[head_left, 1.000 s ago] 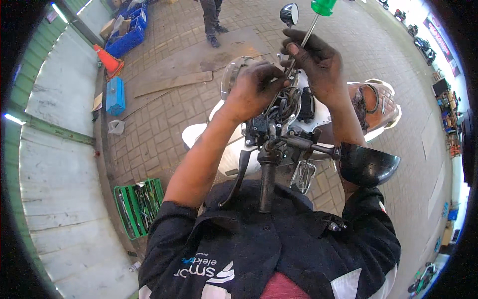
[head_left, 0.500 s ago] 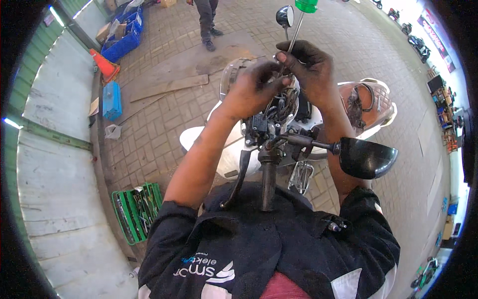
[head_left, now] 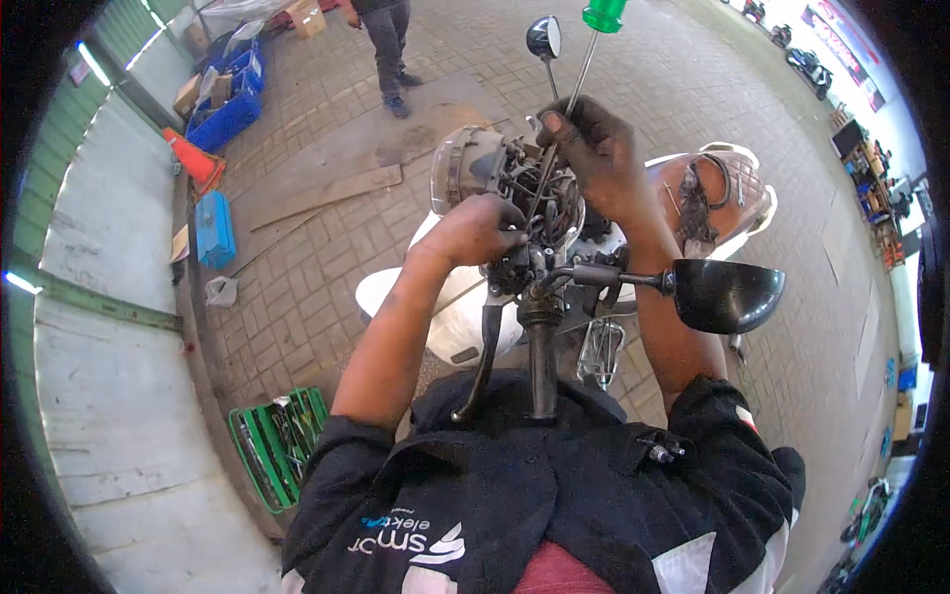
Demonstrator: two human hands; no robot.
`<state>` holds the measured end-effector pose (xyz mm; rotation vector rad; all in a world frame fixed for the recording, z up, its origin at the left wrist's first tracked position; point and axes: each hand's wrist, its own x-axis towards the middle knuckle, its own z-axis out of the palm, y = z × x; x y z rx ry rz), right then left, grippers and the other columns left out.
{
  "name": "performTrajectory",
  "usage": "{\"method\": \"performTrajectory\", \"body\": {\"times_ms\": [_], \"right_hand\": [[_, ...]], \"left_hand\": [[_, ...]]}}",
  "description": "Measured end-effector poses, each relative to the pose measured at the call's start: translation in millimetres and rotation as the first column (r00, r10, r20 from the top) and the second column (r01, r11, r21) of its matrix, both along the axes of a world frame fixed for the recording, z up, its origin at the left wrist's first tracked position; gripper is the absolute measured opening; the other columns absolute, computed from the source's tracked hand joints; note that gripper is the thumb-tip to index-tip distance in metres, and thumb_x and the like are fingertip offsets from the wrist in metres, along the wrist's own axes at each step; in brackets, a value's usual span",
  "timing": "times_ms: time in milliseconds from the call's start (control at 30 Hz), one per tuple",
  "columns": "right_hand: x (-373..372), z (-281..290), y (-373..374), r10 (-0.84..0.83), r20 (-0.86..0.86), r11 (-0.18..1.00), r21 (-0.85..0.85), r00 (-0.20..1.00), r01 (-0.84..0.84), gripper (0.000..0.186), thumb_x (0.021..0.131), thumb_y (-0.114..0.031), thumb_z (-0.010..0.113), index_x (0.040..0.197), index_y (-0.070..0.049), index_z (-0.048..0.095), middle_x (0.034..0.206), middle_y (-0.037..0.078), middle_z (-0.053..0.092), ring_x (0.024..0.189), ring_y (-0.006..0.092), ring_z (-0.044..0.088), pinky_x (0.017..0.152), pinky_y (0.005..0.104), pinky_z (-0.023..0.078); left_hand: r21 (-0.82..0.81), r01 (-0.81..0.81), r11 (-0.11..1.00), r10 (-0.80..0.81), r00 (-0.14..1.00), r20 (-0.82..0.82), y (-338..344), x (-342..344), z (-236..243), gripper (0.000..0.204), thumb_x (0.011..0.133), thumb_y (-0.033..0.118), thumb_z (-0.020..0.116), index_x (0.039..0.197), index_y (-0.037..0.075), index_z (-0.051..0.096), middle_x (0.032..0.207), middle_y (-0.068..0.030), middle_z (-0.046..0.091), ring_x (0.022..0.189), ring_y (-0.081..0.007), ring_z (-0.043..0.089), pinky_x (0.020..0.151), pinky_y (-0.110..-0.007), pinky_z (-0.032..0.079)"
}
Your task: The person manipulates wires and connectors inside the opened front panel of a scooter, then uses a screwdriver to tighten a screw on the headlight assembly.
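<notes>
A screwdriver [head_left: 591,57] with a green handle slants down toward the exposed wiring [head_left: 524,183] of a white scooter [head_left: 465,332]. My right hand [head_left: 599,153] is closed around its shaft, thumb and fingers pinching it below the handle. Lower down, my left hand [head_left: 475,233] is closed beside the black brake reservoir [head_left: 510,267], fingertips at the lower end of the shaft. What those fingertips pinch, if anything, is too small to make out. The handlebar grip [head_left: 542,371] and brake lever [head_left: 483,366] point toward me.
A black mirror [head_left: 727,297] juts out right of the handlebar. The brown seat [head_left: 732,193] carries a dark rag and small tools. An open green toolbox [head_left: 262,460], a blue toolbox [head_left: 214,230] and an orange cone [head_left: 193,158] stand left. Another person [head_left: 386,49] stands beyond.
My left hand has come down the screwdriver shaft, away from my right hand, to beside the reservoir. The right hand still grips the shaft. The whole view has shifted slightly.
</notes>
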<state>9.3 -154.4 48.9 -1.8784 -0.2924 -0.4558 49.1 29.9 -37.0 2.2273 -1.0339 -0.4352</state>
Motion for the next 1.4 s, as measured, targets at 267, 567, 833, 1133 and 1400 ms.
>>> {"method": "performTrajectory", "body": {"times_ms": [267,567,833,1133,1400], "right_hand": [[-7,22,-45,-0.334,0.154,0.918,0.277,0.930,0.284,0.031,0.096,-0.030,0.058,0.107,-0.002,0.065,0.076,0.002,0.061,0.060,0.0068,0.050,0.053,0.0219,0.040],[-83,-26,-220,-0.813,0.171,0.565,0.466,0.557,0.681,0.029,0.095,-0.017,0.050,0.116,-0.004,0.065,0.084,0.003,0.059,0.065,0.0091,0.052,0.057,0.0239,0.044],[-307,-129,-223,-0.959,-0.196,0.121,0.371,0.205,0.921,0.026,0.097,-0.021,0.054,0.116,-0.004,0.061,0.073,-0.002,0.049,0.065,0.0084,0.046,0.056,0.0248,0.038],[-401,-244,-86,-0.884,-0.467,-0.113,0.269,0.027,0.956,0.027,0.095,-0.033,0.058,0.093,-0.007,0.062,0.072,0.000,0.056,0.065,0.0089,0.048,0.057,0.0267,0.038],[-452,-225,-7,-0.841,-0.525,-0.244,0.149,-0.132,0.958,0.032,0.093,-0.031,0.060,0.093,0.001,0.066,0.067,0.004,0.059,0.064,0.0125,0.052,0.060,0.0293,0.042]], "left_hand": [[-0.047,0.015,0.999,-0.007,0.988,0.157,-1,-2,1,0.023,0.083,0.022,0.069,0.096,0.003,0.069,0.090,-0.0166,0.068,0.080,-0.0277,0.066,0.077,-0.039,0.050],[-0.411,-0.645,0.644,-0.331,0.250,-0.910,25,-2,2,0.016,0.093,0.022,0.048,0.088,0.007,0.052,0.073,-0.0034,0.050,0.061,-0.0152,0.044,0.054,-0.030,0.036],[-0.240,0.354,0.904,-0.364,0.931,0.005,6,11,30,0.026,0.084,0.012,0.060,0.108,0.001,0.063,0.092,-0.0153,0.066,0.081,-0.0264,0.061,0.076,-0.036,0.050],[0.595,0.558,0.579,-0.810,0.475,0.343,3,55,30,0.039,0.078,0.039,0.071,0.111,0.018,0.068,0.086,-0.0123,0.068,0.081,-0.0318,0.066,0.071,-0.044,0.052],[0.642,0.701,0.311,-0.926,0.073,0.370,-30,38,59,0.025,0.079,0.027,0.067,0.100,0.012,0.066,0.087,-0.0080,0.066,0.076,-0.0280,0.065,0.066,-0.041,0.054]]}}
